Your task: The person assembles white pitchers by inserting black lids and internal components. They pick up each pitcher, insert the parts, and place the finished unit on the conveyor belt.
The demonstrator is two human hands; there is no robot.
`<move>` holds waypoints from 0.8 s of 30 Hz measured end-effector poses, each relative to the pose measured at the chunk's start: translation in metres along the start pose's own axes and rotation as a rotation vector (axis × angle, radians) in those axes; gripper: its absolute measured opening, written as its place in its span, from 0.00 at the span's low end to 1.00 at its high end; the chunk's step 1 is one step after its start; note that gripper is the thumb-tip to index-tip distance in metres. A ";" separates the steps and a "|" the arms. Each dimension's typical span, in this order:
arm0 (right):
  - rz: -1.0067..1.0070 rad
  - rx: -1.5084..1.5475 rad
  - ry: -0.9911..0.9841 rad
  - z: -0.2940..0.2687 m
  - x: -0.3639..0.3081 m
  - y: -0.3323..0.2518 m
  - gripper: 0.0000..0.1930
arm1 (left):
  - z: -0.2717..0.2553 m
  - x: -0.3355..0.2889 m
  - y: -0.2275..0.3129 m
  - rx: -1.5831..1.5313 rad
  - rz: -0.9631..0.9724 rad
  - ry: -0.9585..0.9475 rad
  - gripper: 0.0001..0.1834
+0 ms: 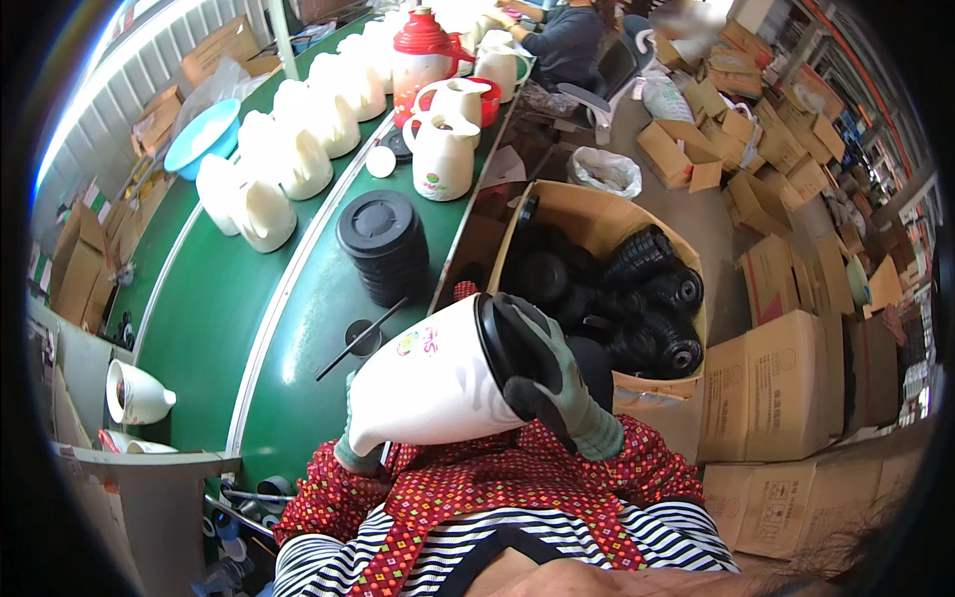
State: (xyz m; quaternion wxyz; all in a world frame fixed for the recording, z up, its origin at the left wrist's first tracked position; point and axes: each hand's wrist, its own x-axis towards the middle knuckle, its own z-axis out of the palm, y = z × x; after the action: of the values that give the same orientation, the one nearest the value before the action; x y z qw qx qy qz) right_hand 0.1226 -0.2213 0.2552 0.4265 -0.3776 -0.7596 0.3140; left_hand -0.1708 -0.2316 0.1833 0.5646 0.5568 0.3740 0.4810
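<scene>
A white thermos jug body (428, 383) lies tilted in front of my chest, its printed side up and its narrower spout end toward the lower left. My left hand (350, 450), in a grey-green glove, holds that end from behind; its fingers are mostly hidden. A black round base (494, 358) sits at the jug's wide right end. Around this base curl the dark-coated gloved fingers of my right hand (557, 373). Beyond the jug, a stack of black round bases (383, 244) stands on the green conveyor table (303, 343), near a thin black rod (360, 340).
White jugs (444, 159) and a red thermos (423, 60) stand farther along the table. A blue basin (203, 139) sits at left. An open carton (657, 383) of black parts is at my right. Stacked cartons (766, 388) stand beyond. A co-worker (562, 45) sits at the far end.
</scene>
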 end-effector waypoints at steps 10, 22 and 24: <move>0.507 0.879 -0.122 -0.027 -0.004 0.034 0.34 | 0.003 0.019 0.043 0.031 0.278 0.107 0.21; 0.579 1.571 -0.182 0.006 -0.023 0.081 0.40 | 0.014 0.029 0.073 0.749 0.536 0.121 0.20; 0.633 1.401 -0.103 -0.012 -0.015 0.038 0.45 | 0.005 0.022 0.059 0.124 0.243 0.203 0.23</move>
State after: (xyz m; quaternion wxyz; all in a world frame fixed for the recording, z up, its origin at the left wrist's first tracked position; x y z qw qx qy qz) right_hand 0.1499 -0.2124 0.2244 0.4201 -0.2037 -0.2582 0.8458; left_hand -0.1683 -0.2169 0.2449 0.4260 0.5804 0.3880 0.5754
